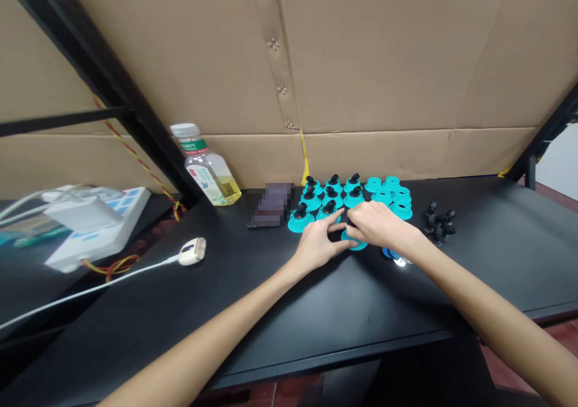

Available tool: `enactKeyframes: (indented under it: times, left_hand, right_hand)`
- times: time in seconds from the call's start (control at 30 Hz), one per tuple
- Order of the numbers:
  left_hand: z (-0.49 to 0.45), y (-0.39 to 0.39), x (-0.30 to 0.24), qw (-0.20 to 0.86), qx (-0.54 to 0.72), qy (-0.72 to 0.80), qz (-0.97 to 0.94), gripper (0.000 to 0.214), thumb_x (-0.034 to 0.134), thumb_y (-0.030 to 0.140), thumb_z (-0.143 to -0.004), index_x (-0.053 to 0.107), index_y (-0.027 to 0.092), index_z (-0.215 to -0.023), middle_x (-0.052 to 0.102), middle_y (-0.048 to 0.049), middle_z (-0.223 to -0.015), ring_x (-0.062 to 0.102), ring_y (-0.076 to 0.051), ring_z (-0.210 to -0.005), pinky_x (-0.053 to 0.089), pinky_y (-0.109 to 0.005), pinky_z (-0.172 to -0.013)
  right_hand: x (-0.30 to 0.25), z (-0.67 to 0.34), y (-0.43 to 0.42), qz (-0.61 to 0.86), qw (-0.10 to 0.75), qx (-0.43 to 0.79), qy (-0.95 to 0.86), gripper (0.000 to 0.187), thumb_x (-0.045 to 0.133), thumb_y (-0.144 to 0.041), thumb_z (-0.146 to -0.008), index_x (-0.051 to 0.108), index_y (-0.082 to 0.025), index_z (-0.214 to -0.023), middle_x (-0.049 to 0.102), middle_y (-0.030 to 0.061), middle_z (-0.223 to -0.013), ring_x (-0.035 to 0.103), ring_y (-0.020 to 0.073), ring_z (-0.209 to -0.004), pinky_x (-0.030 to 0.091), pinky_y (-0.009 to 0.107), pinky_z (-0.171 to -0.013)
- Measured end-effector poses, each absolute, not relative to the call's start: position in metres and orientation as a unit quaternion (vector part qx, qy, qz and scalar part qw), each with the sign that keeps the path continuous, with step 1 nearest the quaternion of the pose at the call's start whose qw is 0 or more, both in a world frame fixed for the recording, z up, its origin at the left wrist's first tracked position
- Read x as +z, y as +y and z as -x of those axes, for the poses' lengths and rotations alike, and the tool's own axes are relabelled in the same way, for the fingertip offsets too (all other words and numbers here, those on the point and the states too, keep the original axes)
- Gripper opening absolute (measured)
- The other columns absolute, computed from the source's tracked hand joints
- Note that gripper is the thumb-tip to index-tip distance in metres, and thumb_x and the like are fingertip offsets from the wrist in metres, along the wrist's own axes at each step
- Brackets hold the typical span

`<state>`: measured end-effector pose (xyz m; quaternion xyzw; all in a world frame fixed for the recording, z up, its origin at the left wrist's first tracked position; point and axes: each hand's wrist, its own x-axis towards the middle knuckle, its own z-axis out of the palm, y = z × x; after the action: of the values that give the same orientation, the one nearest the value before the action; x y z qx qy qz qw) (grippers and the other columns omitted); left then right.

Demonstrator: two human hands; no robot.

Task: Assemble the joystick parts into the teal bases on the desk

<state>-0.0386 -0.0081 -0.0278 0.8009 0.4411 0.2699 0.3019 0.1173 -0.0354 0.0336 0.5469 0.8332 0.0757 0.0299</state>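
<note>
bright, even indoor light over the whole scene, apparently from above, with no lamp in view. only soft, faint shadows on the black tabletop (253, 310), beneath the forearms and around the left hand (318, 244) and right hand (377, 225). just below the right hand, one small, hard white glare spot (400, 262). crisp focus around both hands. just left of the hands, a coarse pixelated patch (271, 205). well left of the hands, a smeared, soft white power strip (97, 229). strong wide-angle bending toward the edges, with the black frame bar (85, 52) slanting sharply across the upper left.
</note>
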Motion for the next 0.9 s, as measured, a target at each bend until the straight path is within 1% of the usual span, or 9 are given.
enactKeyframes:
  times: [0.1, 0.2, 0.37, 0.47, 0.53, 0.63, 0.73, 0.8, 0.9]
  left_hand:
    - [0.038, -0.009, -0.026, 0.307, 0.276, 0.446, -0.794, 0.101, 0.076, 0.044, -0.065, 0.026, 0.017, -0.149, 0.072, -0.0023, -0.108, 0.057, -0.03, -0.118, 0.044, -0.038, -0.096]
    - [0.038, -0.01, -0.024, 0.311, 0.279, 0.452, -0.788, 0.11, 0.076, 0.044, -0.065, 0.015, 0.016, -0.151, 0.072, -0.0034, -0.107, 0.058, -0.028, -0.115, 0.043, -0.039, -0.096]
    - [0.038, -0.01, -0.024, 0.307, 0.282, 0.448, -0.791, 0.111, 0.077, 0.043, -0.064, 0.013, 0.015, -0.151, 0.073, -0.0026, -0.104, 0.061, -0.026, -0.107, 0.042, -0.039, -0.098]
    - [0.04, -0.009, -0.025, 0.306, 0.278, 0.447, -0.793, 0.112, 0.077, 0.044, -0.064, 0.013, 0.016, -0.151, 0.074, -0.0012, -0.1, 0.062, -0.026, -0.104, 0.043, -0.039, -0.097]
    - [0.041, -0.009, -0.027, 0.306, 0.278, 0.44, -0.797, 0.111, 0.076, 0.045, -0.065, 0.012, 0.018, -0.152, 0.074, -0.0014, -0.102, 0.062, -0.027, -0.109, 0.043, -0.039, -0.098]
    - [0.042, -0.009, -0.028, 0.306, 0.281, 0.427, -0.803, 0.11, 0.076, 0.046, -0.066, 0.012, 0.022, -0.152, 0.072, -0.0028, -0.11, 0.056, -0.027, -0.12, 0.041, -0.039, -0.101]
    - [0.042, -0.009, -0.029, 0.306, 0.276, 0.426, -0.805, 0.107, 0.075, 0.047, -0.068, 0.013, 0.023, -0.152, 0.07, -0.0033, -0.112, 0.054, -0.027, -0.123, 0.04, -0.04, -0.102]
    - [0.042, -0.008, -0.028, 0.303, 0.276, 0.421, -0.809, 0.106, 0.074, 0.047, -0.068, 0.013, 0.023, -0.151, 0.07, -0.0028, -0.113, 0.052, -0.027, -0.125, 0.038, -0.04, -0.105]
    - [0.041, -0.008, -0.028, 0.299, 0.279, 0.415, -0.813, 0.106, 0.074, 0.049, -0.068, 0.015, 0.023, -0.151, 0.069, -0.0017, -0.114, 0.049, -0.026, -0.128, 0.035, -0.04, -0.107]
  right_hand:
    - [0.03, -0.123, -0.026, -0.553, 0.016, 0.047, 0.832, 0.028, 0.047, -0.026, -0.085, 0.07, -0.01, -0.079, 0.067, 0.0124, -0.072, 0.057, 0.017, -0.06, 0.028, 0.025, -0.052]
    - [0.024, -0.128, -0.022, -0.573, -0.012, 0.024, 0.819, 0.039, 0.044, -0.036, -0.088, 0.07, -0.011, -0.072, 0.064, 0.0101, -0.064, 0.052, 0.0148, -0.055, 0.023, 0.025, -0.05]
    - [0.015, -0.13, -0.023, -0.598, -0.065, 0.026, 0.799, 0.055, 0.041, -0.052, -0.09, 0.063, -0.015, -0.057, 0.057, 0.0065, -0.055, 0.047, 0.0132, -0.053, 0.021, 0.026, -0.05]
    - [0.015, -0.134, -0.025, -0.598, -0.091, 0.009, 0.796, 0.068, 0.037, -0.069, -0.086, 0.054, -0.016, -0.047, 0.048, 0.0033, -0.047, 0.04, 0.0112, -0.05, 0.019, 0.026, -0.051]
    - [0.019, -0.139, -0.027, -0.603, -0.113, -0.003, 0.789, 0.072, 0.035, -0.075, -0.082, 0.05, -0.016, -0.044, 0.044, 0.0017, -0.044, 0.037, 0.0103, -0.048, 0.019, 0.026, -0.051]
    - [0.027, -0.148, -0.028, -0.59, -0.176, -0.036, 0.787, 0.062, 0.04, -0.067, -0.086, 0.057, -0.016, -0.054, 0.051, 0.0007, -0.051, 0.041, 0.0099, -0.052, 0.023, 0.025, -0.053]
    - [0.03, -0.155, -0.027, -0.524, -0.226, -0.113, 0.814, 0.033, 0.051, -0.047, -0.088, 0.068, -0.018, -0.085, 0.063, -0.0001, -0.069, 0.048, 0.0095, -0.058, 0.028, 0.023, -0.056]
    - [0.027, -0.157, -0.025, -0.48, -0.231, -0.164, 0.83, 0.025, 0.055, -0.036, -0.086, 0.068, -0.019, -0.099, 0.065, 0.0003, -0.075, 0.051, 0.0098, -0.061, 0.031, 0.023, -0.056]
    - [0.021, -0.157, -0.023, -0.452, -0.23, -0.2, 0.839, 0.023, 0.056, -0.027, -0.085, 0.068, -0.017, -0.101, 0.066, 0.0016, -0.075, 0.053, 0.0105, -0.062, 0.033, 0.023, -0.057]
